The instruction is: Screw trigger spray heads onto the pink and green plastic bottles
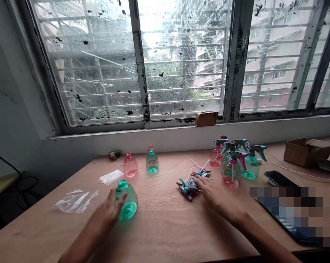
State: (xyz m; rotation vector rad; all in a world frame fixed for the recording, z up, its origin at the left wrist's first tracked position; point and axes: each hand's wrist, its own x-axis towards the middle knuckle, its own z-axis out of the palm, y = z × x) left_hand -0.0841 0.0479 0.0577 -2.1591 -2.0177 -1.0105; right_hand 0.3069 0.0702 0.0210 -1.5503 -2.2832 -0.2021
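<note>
On the left, my left hand (110, 208) is wrapped round a green transparent bottle (129, 204) with no spray head on it. My right hand (210, 188) reaches over a small pile of trigger spray heads (188, 187), black with teal and pink parts. Its fingers are stretched out and touch the heads; I see no firm grip. More spray heads (203, 171) with thin white tubes lie just behind. Farther back stand a red open bottle (130, 166) and a green open bottle (152, 162), with another red one partly hidden behind the green.
Right of the pile stand several bottles with spray heads fitted, one a red bottle (230, 175). A phone (282, 179), a cardboard box (304, 151) and a blurred-out item (291, 215) lie farther right. A clear plastic bag (76, 201) and a white packet (110, 176) lie left.
</note>
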